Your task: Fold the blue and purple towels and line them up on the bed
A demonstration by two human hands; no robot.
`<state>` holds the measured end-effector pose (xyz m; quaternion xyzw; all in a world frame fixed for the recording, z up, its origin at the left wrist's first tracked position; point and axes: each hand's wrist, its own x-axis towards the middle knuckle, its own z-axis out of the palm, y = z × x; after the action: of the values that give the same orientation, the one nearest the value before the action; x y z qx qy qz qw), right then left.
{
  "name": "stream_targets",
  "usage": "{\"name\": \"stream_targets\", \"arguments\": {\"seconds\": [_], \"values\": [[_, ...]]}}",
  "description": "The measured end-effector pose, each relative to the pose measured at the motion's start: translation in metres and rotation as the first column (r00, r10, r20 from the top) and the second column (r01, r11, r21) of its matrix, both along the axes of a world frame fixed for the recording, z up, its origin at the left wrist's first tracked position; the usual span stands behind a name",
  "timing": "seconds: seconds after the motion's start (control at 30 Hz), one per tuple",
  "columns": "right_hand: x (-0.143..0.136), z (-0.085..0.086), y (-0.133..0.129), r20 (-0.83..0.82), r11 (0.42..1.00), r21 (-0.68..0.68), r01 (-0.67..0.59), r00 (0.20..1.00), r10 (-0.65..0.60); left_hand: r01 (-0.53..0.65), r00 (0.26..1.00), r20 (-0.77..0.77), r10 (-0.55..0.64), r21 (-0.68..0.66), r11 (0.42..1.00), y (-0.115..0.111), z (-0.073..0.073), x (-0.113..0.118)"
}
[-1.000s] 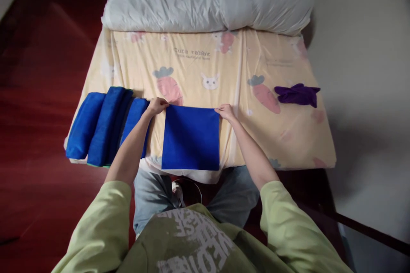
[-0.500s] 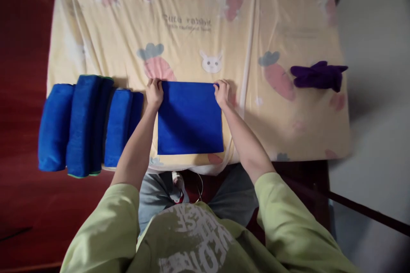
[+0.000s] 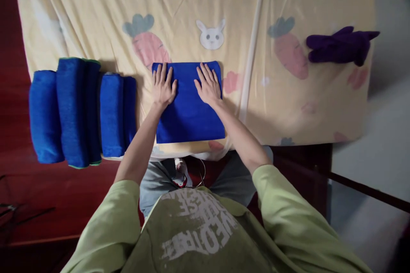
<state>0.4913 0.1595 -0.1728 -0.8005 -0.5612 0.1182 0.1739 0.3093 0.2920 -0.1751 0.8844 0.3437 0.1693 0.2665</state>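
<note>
A flat blue cloth [image 3: 190, 115], roughly rectangular, lies on the patterned cream bed cover in front of me. My left hand [image 3: 164, 86] rests palm down on its upper left part, fingers spread. On the upper right part lies my right hand [image 3: 208, 85], also flat with its fingers apart. Neither hand grips the cloth. To the left, several folded or rolled blue cloths stand side by side, among them a tall one with green edging [image 3: 72, 111] and a shorter one [image 3: 112, 115].
A bundled purple item [image 3: 342, 46] lies on the right part of the cream bed cover [image 3: 288, 111]. The cover's front edge runs just before my legs. A dark bar [image 3: 368, 190] crosses at the lower right.
Both hands have let go of the cloth's upper corners and now lie flat and spread on top of it. The view has shifted closer, with the bed's far bedding out of the picture.
</note>
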Motion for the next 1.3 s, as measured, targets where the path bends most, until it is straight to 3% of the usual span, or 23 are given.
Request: {"name": "stream_targets", "arguments": {"seconds": [0.27,0.5,0.6,0.7,0.77,0.87,1.03,1.13,1.3], "values": [[0.022,-0.022,0.002,0.007,0.994,0.034,0.108,0.994,-0.108,0.010,1.000,-0.021,-0.011,-0.074,0.997,0.007,-0.004,-0.003],[0.028,-0.038,-0.012,0.056,0.984,0.055,0.169,0.983,-0.172,-0.013,1.000,0.009,0.014,-0.082,0.997,0.003,-0.008,-0.009],[0.029,-0.034,-0.008,0.053,0.985,0.047,0.167,0.984,-0.170,-0.005,1.000,0.017,0.006,-0.085,0.996,0.007,-0.008,-0.007],[0.021,-0.012,-0.009,0.032,0.989,-0.001,0.150,0.988,-0.150,0.010,1.000,0.004,-0.010,-0.074,0.997,0.003,0.001,-0.007],[0.002,0.010,-0.021,0.021,0.994,-0.015,0.111,0.994,-0.111,0.034,0.999,-0.014,-0.034,-0.049,0.998,-0.013,0.012,-0.010],[-0.041,0.037,-0.056,0.013,0.999,-0.012,0.044,0.999,-0.044,0.092,0.993,-0.075,-0.092,-0.003,0.996,-0.061,0.027,-0.023],[-0.098,0.050,-0.121,-0.001,0.999,-0.041,0.017,1.000,-0.017,0.176,0.970,-0.173,-0.171,0.016,0.984,-0.143,0.039,-0.063],[-0.103,0.049,-0.146,-0.015,0.998,-0.055,0.042,0.999,-0.043,0.159,0.966,-0.212,-0.151,0.022,0.987,-0.159,0.042,-0.087],[-0.097,0.045,-0.167,-0.033,0.994,-0.071,0.089,0.995,-0.091,0.086,0.967,-0.240,-0.080,0.017,0.996,-0.156,0.043,-0.110]]}}
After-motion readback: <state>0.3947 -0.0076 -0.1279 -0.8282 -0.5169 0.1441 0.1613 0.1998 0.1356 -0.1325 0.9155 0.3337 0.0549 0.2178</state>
